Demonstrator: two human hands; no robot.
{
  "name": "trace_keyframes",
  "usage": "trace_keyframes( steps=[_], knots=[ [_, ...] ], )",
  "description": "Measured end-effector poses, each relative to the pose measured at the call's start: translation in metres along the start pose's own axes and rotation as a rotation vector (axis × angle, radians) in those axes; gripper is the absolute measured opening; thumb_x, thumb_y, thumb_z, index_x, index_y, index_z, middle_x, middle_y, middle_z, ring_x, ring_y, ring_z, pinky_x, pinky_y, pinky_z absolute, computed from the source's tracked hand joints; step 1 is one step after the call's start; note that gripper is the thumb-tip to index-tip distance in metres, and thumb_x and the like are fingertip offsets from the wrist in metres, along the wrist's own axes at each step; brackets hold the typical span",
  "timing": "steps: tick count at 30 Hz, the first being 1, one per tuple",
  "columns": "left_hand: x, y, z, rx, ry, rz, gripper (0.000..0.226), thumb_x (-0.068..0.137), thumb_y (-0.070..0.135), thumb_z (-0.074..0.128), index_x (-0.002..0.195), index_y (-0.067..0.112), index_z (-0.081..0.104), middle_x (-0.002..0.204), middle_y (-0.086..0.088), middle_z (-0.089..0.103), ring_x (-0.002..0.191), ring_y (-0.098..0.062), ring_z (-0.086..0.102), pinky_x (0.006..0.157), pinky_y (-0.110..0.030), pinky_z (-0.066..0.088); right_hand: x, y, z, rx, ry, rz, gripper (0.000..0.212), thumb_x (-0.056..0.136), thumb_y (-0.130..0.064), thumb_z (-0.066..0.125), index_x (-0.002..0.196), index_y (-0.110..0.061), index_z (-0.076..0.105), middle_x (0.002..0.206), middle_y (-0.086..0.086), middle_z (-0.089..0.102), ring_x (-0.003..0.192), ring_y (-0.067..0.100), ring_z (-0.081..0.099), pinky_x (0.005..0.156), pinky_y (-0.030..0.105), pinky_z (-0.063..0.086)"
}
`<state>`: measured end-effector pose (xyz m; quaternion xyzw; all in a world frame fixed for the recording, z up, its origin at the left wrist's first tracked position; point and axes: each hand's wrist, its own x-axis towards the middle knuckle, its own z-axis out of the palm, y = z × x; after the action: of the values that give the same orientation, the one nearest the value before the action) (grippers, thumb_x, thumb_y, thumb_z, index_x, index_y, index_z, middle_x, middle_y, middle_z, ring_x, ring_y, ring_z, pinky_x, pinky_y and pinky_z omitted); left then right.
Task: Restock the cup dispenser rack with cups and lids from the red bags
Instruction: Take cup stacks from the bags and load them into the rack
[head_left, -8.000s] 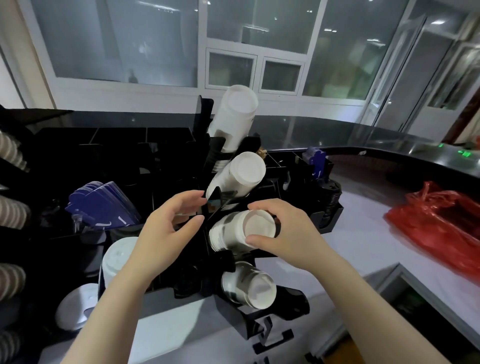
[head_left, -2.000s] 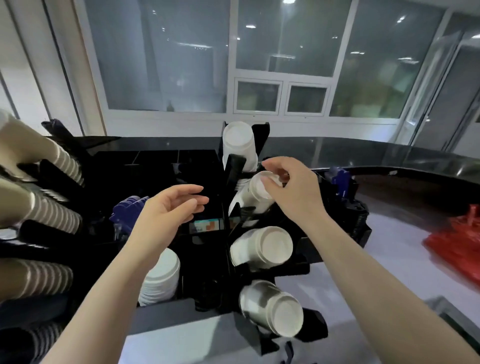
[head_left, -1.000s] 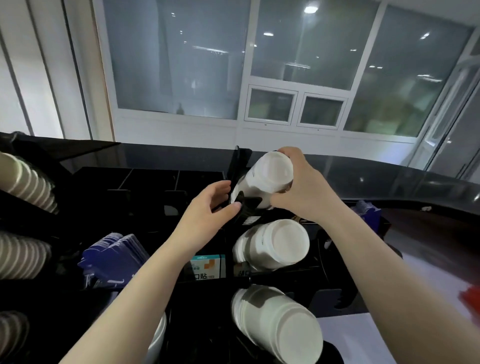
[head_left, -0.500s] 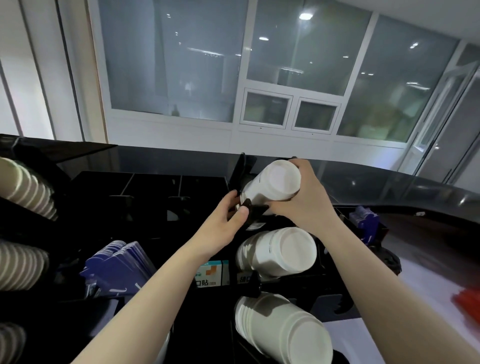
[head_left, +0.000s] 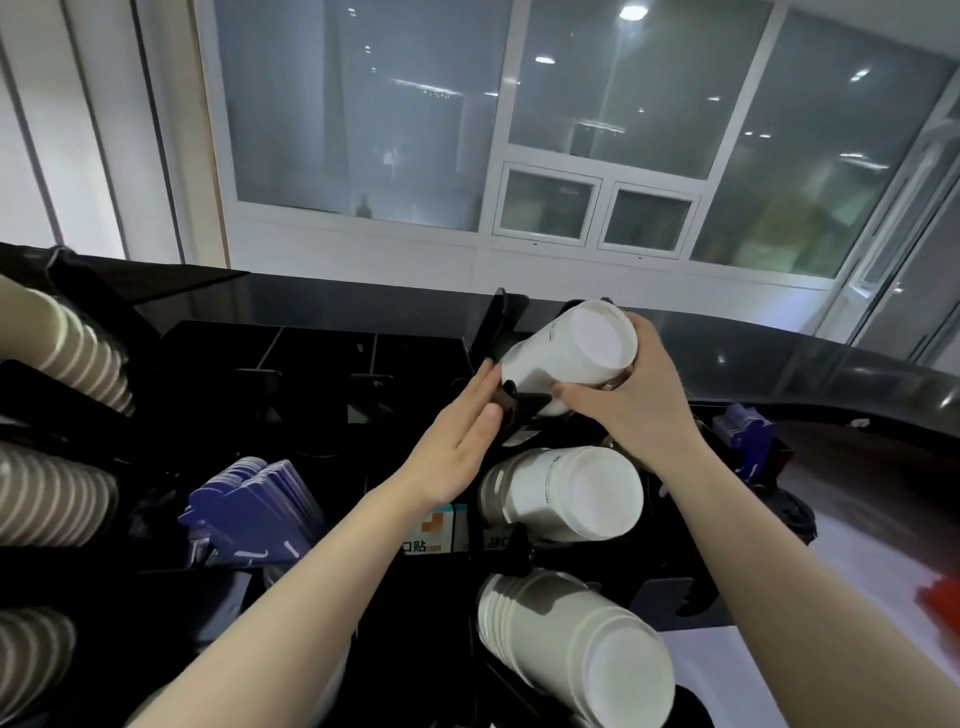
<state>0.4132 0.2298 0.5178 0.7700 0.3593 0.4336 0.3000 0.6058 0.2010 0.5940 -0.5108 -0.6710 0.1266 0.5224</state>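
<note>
The black cup dispenser rack stands in front of me with white cup stacks in its slots. My right hand grips the top stack of white cups, which is tilted bottom-first toward me in the top slot. My left hand has straight fingers and touches the black bracket beside that stack. A second white stack and a third white stack lie in the slots below. A sliver of a red bag shows at the right edge.
Striped brown cup stacks fill holders at the far left. Blue sleeves stand in a compartment left of the rack. A blue item sits right of the rack. A dark counter runs behind, with windows beyond.
Both hands have stayed at the top cup stack over the last second. The view has shifted a little. Two seconds ago my right hand was lower, at the second slot.
</note>
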Motion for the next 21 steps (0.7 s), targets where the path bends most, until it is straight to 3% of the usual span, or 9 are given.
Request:
trace_keyframes(
  steps=[5,12,16,21],
  knots=[
    [0.003,-0.007,0.0,0.09,0.012,0.155,0.081,0.091,0.061,0.024,0.15,0.006,0.019,0.158,-0.007,0.022,0.146,-0.014,0.017,0.118,-0.043,0.019,0.001,0.0,0.0,-0.003,-0.005,-0.018,0.077,0.063,-0.021,0.085,0.128,-0.033,0.046,0.11,-0.03,0.053,0.103,-0.017,0.047,0.079,0.01,0.041],
    [0.008,-0.012,0.004,0.198,0.0,0.162,0.103,0.078,0.083,0.021,0.149,0.008,0.024,0.154,-0.005,0.029,0.143,-0.017,0.025,0.113,-0.044,0.028,0.001,-0.004,-0.006,-0.022,-0.009,-0.063,0.077,0.063,-0.017,0.085,0.131,-0.023,0.048,0.117,-0.021,0.054,0.109,-0.003,0.051,0.096,0.031,0.047],
    [0.008,-0.015,0.006,0.202,0.02,0.116,0.095,0.075,0.07,0.048,0.149,0.014,0.026,0.153,-0.002,0.03,0.141,-0.017,0.029,0.111,-0.045,0.031,0.0,-0.003,-0.004,-0.026,0.027,-0.082,0.076,0.062,-0.02,0.085,0.129,-0.024,0.049,0.114,-0.024,0.055,0.106,-0.008,0.051,0.093,0.024,0.046],
    [0.008,-0.012,0.01,0.182,0.065,0.076,0.093,0.072,0.063,0.06,0.148,0.02,0.028,0.152,0.004,0.032,0.139,-0.013,0.031,0.111,-0.045,0.033,-0.001,-0.001,-0.003,-0.013,0.07,-0.092,0.076,0.06,-0.022,0.087,0.127,-0.025,0.051,0.112,-0.025,0.056,0.103,-0.014,0.05,0.083,0.007,0.044]
  ],
)
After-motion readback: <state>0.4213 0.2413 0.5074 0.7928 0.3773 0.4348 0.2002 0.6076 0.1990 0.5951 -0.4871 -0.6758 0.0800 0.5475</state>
